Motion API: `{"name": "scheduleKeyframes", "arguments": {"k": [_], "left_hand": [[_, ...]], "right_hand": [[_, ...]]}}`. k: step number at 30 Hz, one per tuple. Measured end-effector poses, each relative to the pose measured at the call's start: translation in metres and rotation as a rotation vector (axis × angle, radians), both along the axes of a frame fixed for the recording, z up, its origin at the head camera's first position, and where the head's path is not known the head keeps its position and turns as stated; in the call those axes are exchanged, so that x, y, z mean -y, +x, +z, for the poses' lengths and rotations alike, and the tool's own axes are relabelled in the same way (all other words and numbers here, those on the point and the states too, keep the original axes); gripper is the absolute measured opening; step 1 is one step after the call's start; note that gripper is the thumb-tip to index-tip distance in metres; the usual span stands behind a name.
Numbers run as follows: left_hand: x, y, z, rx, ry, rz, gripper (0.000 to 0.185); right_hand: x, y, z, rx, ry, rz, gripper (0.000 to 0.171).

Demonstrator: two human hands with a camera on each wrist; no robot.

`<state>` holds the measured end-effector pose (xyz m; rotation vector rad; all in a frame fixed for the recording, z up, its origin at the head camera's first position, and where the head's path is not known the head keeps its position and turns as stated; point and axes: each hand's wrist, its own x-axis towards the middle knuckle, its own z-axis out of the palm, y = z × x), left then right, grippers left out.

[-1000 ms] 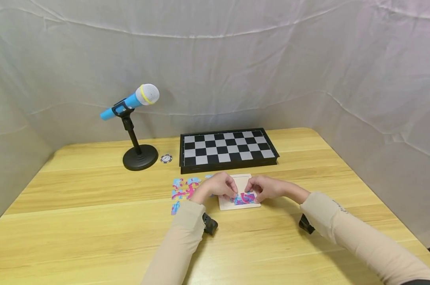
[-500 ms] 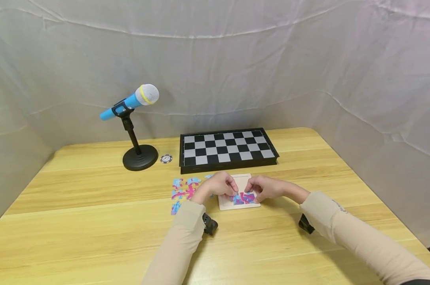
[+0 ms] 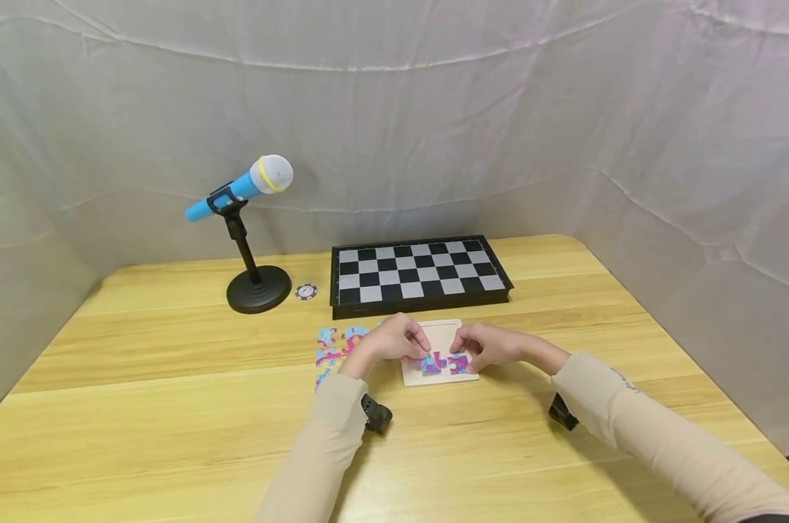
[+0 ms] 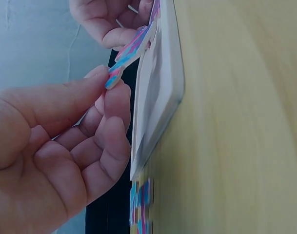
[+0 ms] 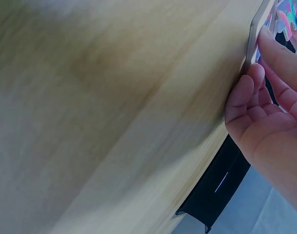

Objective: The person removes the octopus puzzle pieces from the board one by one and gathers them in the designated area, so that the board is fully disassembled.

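Note:
A white puzzle tray (image 3: pixel 442 333) lies on the wooden table in front of the chessboard, with pink-and-blue pieces (image 3: pixel 443 362) along its near edge. My left hand (image 3: pixel 421 347) pinches one piece (image 4: pixel 126 53) between thumb and index finger (image 4: pixel 97 83). The piece is tilted up off the tray (image 4: pixel 160 92). My right hand (image 3: pixel 468 354) is at the tray's right side. Its thumb lies over the tray's top and its curled fingers (image 5: pixel 248 92) rest against the tray edge (image 5: pixel 253 34). In the left wrist view its fingertips (image 4: pixel 116 34) touch the far end of that piece.
Several loose puzzle pieces (image 3: pixel 334 345) lie left of the tray. A folded chessboard (image 3: pixel 417 272) sits behind it. A blue microphone (image 3: pixel 240 190) on a black stand (image 3: pixel 259 288) and a poker chip (image 3: pixel 306 291) stand at the back left. White cloth walls the table.
My left hand and forearm have shifted slightly left and back, and more of the coloured pieces shows between the hands. The right hand has stayed in place.

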<state>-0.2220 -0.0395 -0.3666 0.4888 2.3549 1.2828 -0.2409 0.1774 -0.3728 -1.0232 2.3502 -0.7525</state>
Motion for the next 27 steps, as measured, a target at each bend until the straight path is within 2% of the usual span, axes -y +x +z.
{"name": "scheduleKeyframes", "arguments": {"k": [12,23,27], "left_hand": [[0.024,0.007,0.000,-0.011,0.027,0.025,0.005],[0.047,0.011,0.000,-0.085,0.022,0.017,0.003],[0.055,0.014,0.001,-0.072,0.029,0.028,0.003]], "right_hand": [[0.000,0.000,0.000,0.006,-0.007,-0.004,0.025],[0.000,0.000,0.000,-0.001,-0.011,0.006,0.025],[-0.001,0.000,-0.001,-0.011,-0.012,0.016,0.025]]}}
